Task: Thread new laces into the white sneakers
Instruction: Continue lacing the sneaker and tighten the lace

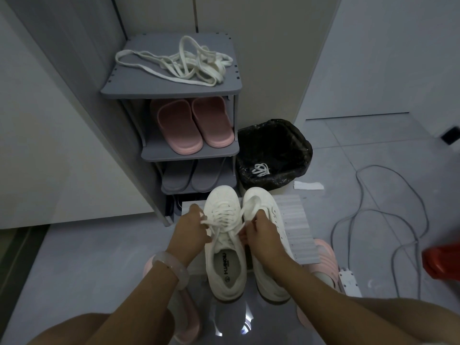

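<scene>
A grey shoe rack (171,89) stands against the wall, with loose white laces (184,63) heaped on its top shelf and pink slippers (194,125) on the shelf below. Just right of the rack sits a black-lined bin (273,155). In front of the rack, two white sneakers (226,245) lie side by side on the floor, toes toward it. The left hand (190,230) and right hand (261,231) each pinch one end of the lace (224,217) threaded through the left sneaker, fingers curled around it.
</scene>
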The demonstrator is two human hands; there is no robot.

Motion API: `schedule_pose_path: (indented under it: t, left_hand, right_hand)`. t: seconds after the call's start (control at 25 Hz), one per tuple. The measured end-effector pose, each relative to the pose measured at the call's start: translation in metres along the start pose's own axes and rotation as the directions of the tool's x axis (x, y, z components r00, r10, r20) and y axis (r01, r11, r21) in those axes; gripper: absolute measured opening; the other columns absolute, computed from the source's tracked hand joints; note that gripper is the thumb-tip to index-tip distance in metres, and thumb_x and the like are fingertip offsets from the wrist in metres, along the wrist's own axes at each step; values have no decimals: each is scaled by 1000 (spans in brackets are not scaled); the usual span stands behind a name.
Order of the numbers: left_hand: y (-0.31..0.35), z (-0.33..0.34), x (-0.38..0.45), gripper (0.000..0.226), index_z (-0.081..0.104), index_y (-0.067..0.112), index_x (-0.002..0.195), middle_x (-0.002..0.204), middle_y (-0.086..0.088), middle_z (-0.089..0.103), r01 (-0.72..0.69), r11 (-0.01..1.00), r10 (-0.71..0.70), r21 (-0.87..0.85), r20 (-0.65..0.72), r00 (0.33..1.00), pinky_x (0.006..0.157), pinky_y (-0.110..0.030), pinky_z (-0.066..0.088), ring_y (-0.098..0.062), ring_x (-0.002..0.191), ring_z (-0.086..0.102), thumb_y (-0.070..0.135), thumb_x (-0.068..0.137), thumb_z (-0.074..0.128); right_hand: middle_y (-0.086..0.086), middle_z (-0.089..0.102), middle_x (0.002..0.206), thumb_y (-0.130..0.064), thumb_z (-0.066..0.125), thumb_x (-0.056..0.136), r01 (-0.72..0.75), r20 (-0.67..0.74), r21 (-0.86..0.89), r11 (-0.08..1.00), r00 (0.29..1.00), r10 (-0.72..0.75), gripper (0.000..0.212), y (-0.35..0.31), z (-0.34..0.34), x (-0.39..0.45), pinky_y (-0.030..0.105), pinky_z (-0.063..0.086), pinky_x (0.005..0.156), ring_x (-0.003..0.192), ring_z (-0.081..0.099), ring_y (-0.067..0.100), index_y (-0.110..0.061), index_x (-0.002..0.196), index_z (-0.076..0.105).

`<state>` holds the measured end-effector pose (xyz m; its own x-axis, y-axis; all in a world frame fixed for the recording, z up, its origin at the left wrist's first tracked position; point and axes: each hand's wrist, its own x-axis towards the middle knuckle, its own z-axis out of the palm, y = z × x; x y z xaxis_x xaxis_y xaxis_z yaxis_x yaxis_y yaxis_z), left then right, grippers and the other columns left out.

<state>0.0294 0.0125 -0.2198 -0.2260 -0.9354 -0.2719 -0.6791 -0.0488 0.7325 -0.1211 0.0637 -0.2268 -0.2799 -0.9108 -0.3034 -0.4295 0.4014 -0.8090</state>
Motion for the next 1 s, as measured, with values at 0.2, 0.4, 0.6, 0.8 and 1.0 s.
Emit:
schedule_pose_path:
  t: [0.2,0.4,0.6,0.8,1.0]
  left_hand:
    - [1,0,-4,35,36,27,61,65,9,46,-118,970,83,214,164,983,54,-15,31,-16,70,48,15,89,54]
    - [2,-4,-2,33,36,26,63,68,11,43,-145,946,82,289,219,972,52,-14,26,-8,67,43,21,87,58]
    - [2,5,-6,30,36,21,66,74,-6,55,-111,959,94,260,79,992,63,-29,40,-32,79,60,4,88,47]
    - [11,-3,-5,8,41,5,86,82,-27,61,-13,997,-11,-79,-293,956,64,-50,52,-39,71,60,-1,91,39]
    - [17,-31,-3,8,46,6,88,66,-4,45,15,947,99,321,-335,937,56,-32,29,-30,65,48,11,93,43]
  right_hand:
    - [-9,47,67,-23,55,91,92,151,-207,974,987,-61,25,-3,0,-2,23,36,59,64,44,6,-24,70,41]
    - [-6,49,73,-23,56,90,148,167,-318,937,981,-99,36,-2,0,-2,23,35,63,71,47,11,-29,63,34]
    - [-6,44,65,-18,49,94,158,136,-324,933,984,-119,36,-4,2,-5,22,35,56,60,42,7,-25,64,29]
    - [10,59,78,-16,43,94,-35,-129,48,998,991,41,26,-14,-6,-4,42,53,68,72,60,26,-20,71,33]
    - [1,45,79,-29,45,91,181,194,-678,712,979,-63,17,-45,-47,-7,28,34,65,77,46,21,-12,86,42]
